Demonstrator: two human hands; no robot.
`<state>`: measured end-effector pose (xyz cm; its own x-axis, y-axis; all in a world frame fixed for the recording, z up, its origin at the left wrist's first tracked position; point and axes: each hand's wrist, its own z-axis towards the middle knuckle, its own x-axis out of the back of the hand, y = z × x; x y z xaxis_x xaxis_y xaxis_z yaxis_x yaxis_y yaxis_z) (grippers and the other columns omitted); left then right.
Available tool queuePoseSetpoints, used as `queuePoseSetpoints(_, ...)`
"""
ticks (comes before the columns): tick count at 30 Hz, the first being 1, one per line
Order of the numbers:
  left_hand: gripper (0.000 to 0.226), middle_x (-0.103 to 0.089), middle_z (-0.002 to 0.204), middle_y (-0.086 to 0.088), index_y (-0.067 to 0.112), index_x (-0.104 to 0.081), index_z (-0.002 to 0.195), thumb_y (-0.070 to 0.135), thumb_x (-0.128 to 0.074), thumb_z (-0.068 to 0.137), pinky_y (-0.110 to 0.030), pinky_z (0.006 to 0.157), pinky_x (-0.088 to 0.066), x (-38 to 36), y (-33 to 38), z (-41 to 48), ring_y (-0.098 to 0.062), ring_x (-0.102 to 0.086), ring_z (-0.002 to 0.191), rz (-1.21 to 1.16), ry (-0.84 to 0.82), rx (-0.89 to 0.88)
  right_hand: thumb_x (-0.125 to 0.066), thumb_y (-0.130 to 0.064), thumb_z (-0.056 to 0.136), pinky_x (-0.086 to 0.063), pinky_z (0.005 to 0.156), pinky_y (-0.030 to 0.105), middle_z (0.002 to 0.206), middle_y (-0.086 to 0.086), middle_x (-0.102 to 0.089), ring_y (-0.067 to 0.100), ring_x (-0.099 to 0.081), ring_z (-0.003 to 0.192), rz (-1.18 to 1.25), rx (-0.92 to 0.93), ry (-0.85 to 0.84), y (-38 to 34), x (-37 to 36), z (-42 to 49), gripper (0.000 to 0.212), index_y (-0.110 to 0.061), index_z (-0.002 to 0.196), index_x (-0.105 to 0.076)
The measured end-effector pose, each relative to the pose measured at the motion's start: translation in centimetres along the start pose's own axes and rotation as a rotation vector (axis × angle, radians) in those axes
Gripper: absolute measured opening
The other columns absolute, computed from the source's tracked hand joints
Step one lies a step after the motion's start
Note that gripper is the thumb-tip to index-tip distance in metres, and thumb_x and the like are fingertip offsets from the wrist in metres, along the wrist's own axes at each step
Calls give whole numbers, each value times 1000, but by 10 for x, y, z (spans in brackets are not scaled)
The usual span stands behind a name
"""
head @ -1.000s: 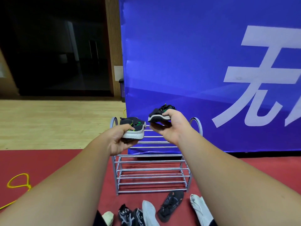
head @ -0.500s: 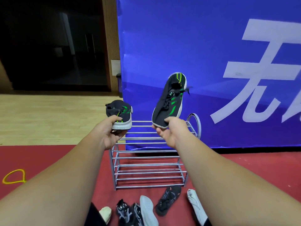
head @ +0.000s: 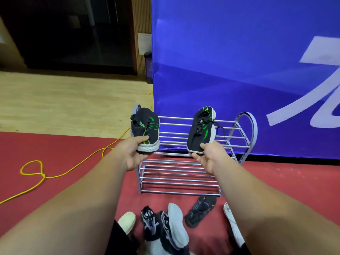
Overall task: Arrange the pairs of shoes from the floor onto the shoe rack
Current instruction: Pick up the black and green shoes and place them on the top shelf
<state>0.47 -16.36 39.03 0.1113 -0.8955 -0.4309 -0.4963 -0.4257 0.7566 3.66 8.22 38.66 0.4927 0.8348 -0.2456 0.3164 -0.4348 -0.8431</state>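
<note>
L hand (head: 132, 155) grips black-green shoe (head: 145, 129), R hand (head: 209, 155) grips its mate (head: 200, 133). Rack (head: 254, 129) just beyond fingers, loose shoes (head: 173, 223) nearer, yellow cord (head: 43, 174) left. Red carpet (head: 55, 148), blue banner (head: 239, 52) behind.

We see the left forearm (head: 77, 199) and right forearm (head: 261, 199) bare down to the left hand (head: 132, 153) and right hand (head: 209, 156); black cloth (head: 119, 238), perhaps trousers, shows at the bottom edge.

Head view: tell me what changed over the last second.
The right shoe in the right hand was tipped from roughly level to standing on end over the shoe rack; the left shoe in the left hand tipped up after it. Both hands kept their grip. No shoe is on the rack yet, and the other shoes stay on the floor.
</note>
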Motion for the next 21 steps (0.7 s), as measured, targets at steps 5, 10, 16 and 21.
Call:
queuePoseSetpoints(5,35,-73,123,-13,15,-62,131,2,-57,99,-49,97,-55,8,-2,54,-30,-70,112,23,-21,-12,-44,-4,107,-59,56,34,116,16,-71,40,-73,100,-122,-33,-4,3,-17,48,22,-11,123,-57)
queuePoseSetpoints(10,33,-75,119,-9,21,-63,127,1,-54,102,-45,90,-58,3,2,95,-28,-71,111,78,-47,-12,-45,-7,107,-52,44,26,108,18,-74,36,-75,80,-201,-57,-24,4,-36,85,21,-13,122,-58)
queuePoseSetpoints(16,21,-77,112,-3,28,-62,122,19,-56,104,-36,71,-60,-5,8,137,-22,-75,99,125,8,22,-48,-9,106,-45,44,28,108,13,-76,34,-77,84,-200,-36,-97,2,-56,122,22,-16,124,-59)
queuePoseSetpoints(21,32,-62,115,-4,34,-46,134,48,-44,105,-31,61,-60,6,2,156,-23,-68,79,676,172,17,-53,-11,104,-51,50,29,112,8,-75,28,-75,81,-336,25,-111,6,-65,148,24,-21,126,-58)
